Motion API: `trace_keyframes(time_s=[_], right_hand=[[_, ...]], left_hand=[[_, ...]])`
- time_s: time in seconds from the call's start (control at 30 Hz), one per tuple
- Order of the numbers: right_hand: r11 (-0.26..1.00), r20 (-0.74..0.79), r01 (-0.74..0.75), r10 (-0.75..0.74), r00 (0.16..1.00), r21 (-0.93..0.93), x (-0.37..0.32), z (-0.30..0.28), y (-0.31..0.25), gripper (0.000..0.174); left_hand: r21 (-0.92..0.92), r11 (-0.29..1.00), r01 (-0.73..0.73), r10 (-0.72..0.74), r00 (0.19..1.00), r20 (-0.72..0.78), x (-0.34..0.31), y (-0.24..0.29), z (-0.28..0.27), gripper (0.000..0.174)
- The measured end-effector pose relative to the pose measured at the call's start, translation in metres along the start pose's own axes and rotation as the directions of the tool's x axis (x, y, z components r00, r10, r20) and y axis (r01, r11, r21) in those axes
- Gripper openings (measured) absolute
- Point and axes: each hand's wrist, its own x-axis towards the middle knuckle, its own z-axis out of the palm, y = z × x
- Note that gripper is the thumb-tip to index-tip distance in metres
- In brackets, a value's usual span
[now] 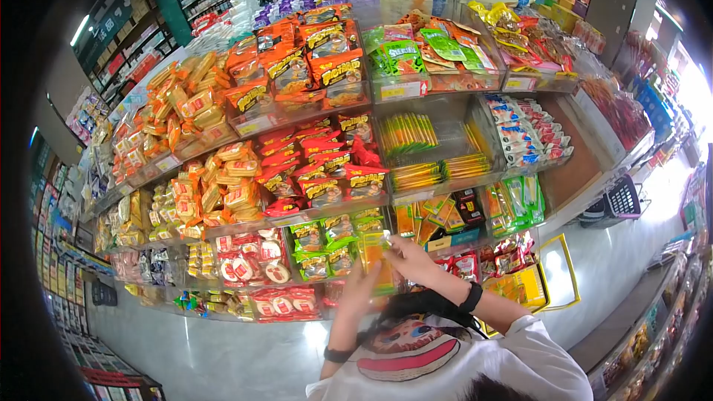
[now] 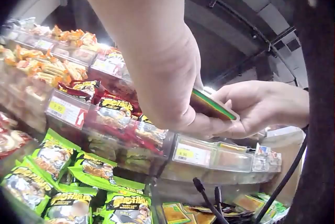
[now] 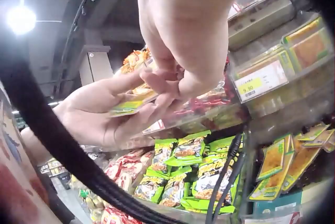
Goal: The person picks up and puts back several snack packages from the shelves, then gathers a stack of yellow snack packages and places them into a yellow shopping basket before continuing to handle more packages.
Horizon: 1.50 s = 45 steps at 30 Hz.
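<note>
A flat yellow-and-green packet [image 1: 377,254] is held between both hands in front of the middle shelves. The left hand [image 1: 359,286] grips it from the side, thumb and fingers round its edge; in the right wrist view the left hand [image 3: 97,116] has the packet [image 3: 131,107] lying across its fingers. At the upper end, the right hand [image 1: 413,261] pinches with bent fingertips. Seen from the left wrist, the packet's green edge [image 2: 213,104] shows between the left hand [image 2: 170,90] and the right hand [image 2: 256,101]; part of its face is covered by fingers.
Tiered clear bins hold orange packs [image 1: 327,52], red packs [image 1: 319,171] and green packs [image 1: 327,249]. Similar flat packets [image 1: 438,171] lie in a middle bin. A yellow basket [image 1: 526,286] stands at the right, and a dark basket [image 1: 624,197] is beyond the shelf end.
</note>
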Motion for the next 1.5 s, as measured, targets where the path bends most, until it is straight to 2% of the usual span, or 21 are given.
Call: trace_keyframes(time_s=[0.1, 0.17, 0.2, 0.23, 0.27, 0.33, 0.43, 0.53, 0.63, 0.67, 0.77, 0.87, 0.97, 1.07, 1.17, 1.23, 1.27, 1.37, 1.4, 1.5], right_hand=[[0.985, 0.101, -0.081, 0.066, 0.993, 0.155, 0.004, -0.013, -0.005, 0.028], [0.977, 0.148, -0.172, 0.153, 0.977, 0.129, 0.009, -0.031, -0.002, 0.027], [1.000, 0.044, 0.014, -0.014, 0.999, 0.015, 0.012, -0.038, 0.015, 0.026], [0.979, -0.043, 0.154, -0.161, 0.986, -0.130, 0.022, -0.045, 0.046, 0.026], [0.919, -0.106, 0.275, -0.315, 0.943, -0.283, 0.033, -0.052, 0.080, 0.027], [0.858, -0.047, 0.059, -0.096, 0.994, -0.510, 0.055, -0.076, 0.125, 0.034], [0.744, -0.211, -0.064, -0.105, 0.972, -0.665, 0.065, -0.096, 0.132, 0.042], [0.545, -0.074, -0.048, -0.026, 0.997, -0.837, 0.072, -0.106, 0.130, 0.049], [0.451, 0.060, 0.080, -0.058, 0.997, -0.889, 0.084, -0.109, 0.150, 0.048], [0.420, 0.064, 0.059, -0.004, 0.998, -0.905, 0.091, -0.111, 0.157, 0.048], [0.396, 0.077, 0.069, 0.005, 0.997, -0.916, 0.096, -0.112, 0.167, 0.048], [0.289, 0.122, 0.166, -0.165, 0.979, -0.943, 0.089, -0.116, 0.161, 0.048], [0.241, 0.141, 0.239, -0.363, 0.921, -0.941, 0.082, -0.123, 0.164, 0.045], [0.246, 0.098, 0.174, -0.295, 0.951, -0.953, 0.072, -0.126, 0.151, 0.034], [0.549, -0.077, 0.104, -0.296, 0.952, -0.829, 0.052, -0.124, 0.124, 0.023], [0.821, -0.168, 0.084, -0.214, 0.962, -0.565, 0.029, -0.123, 0.092, 0.019], [0.915, -0.202, 0.070, -0.162, 0.966, -0.398, 0.021, -0.122, 0.084, 0.018], [0.964, -0.150, 0.107, -0.147, 0.978, -0.244, 0.009, -0.118, 0.100, 0.012], [0.991, -0.136, 0.106, -0.116, 0.984, -0.078, -0.002, -0.115, 0.072, 0.009], [0.937, 0.036, -0.101, 0.094, 0.995, 0.333, -0.022, -0.107, 0.018, 0.012]], left_hand=[[-0.084, 0.996, 0.013, -0.016, 1.000, -0.026, -0.004, 0.000, -0.006, 0.033], [-0.086, 0.996, 0.037, -0.046, 0.994, -0.100, -0.005, -0.012, -0.031, 0.033], [-0.067, 0.997, 0.031, -0.039, 0.992, -0.124, -0.007, -0.015, -0.045, 0.034], [-0.047, 0.999, 0.023, -0.029, 0.989, -0.148, -0.008, -0.016, -0.053, 0.034], [-0.121, 0.993, 0.014, -0.032, 0.987, -0.154, -0.019, -0.002, -0.048, 0.034], [-0.150, 0.988, -0.035, 0.000, 0.974, -0.225, -0.015, -0.026, -0.084, 0.032], [-0.195, 0.979, -0.051, -0.008, 0.957, -0.291, -0.027, -0.036, -0.110, 0.030], [-0.227, 0.973, -0.034, -0.041, 0.947, -0.318, -0.038, -0.031, -0.109, 0.029], [-0.258, 0.965, -0.042, -0.054, 0.934, -0.354, -0.041, -0.039, -0.111, 0.027], [-0.271, 0.961, -0.047, -0.058, 0.928, -0.369, -0.040, -0.044, -0.112, 0.027], [-0.296, 0.952, -0.081, -0.039, 0.925, -0.379, -0.034, -0.056, -0.109, 0.026], [-0.270, 0.963, -0.020, -0.071, 0.944, -0.323, -0.026, -0.068, -0.115, 0.030], [-0.270, 0.963, 0.021, -0.100, 0.953, -0.285, -0.021, -0.065, -0.109, 0.032], [-0.248, 0.968, 0.036, -0.102, 0.960, -0.262, -0.017, -0.052, -0.097, 0.032], [-0.204, 0.979, 0.017, -0.070, 0.963, -0.260, -0.010, -0.041, -0.082, 0.035], [-0.168, 0.985, 0.037, -0.075, 0.971, -0.225, -0.004, -0.033, -0.070, 0.037], [-0.146, 0.987, 0.066, -0.094, 0.978, -0.187, -0.001, -0.026, -0.063, 0.037], [-0.007, 0.996, 0.090, -0.090, 0.993, -0.073, 0.019, -0.036, -0.058, 0.040], [-0.003, 0.995, 0.104, -0.104, 0.994, -0.036, 0.023, -0.035, -0.048, 0.041], [-0.089, 0.977, 0.192, -0.187, 0.980, 0.070, 0.025, -0.015, 0.000, 0.046]])
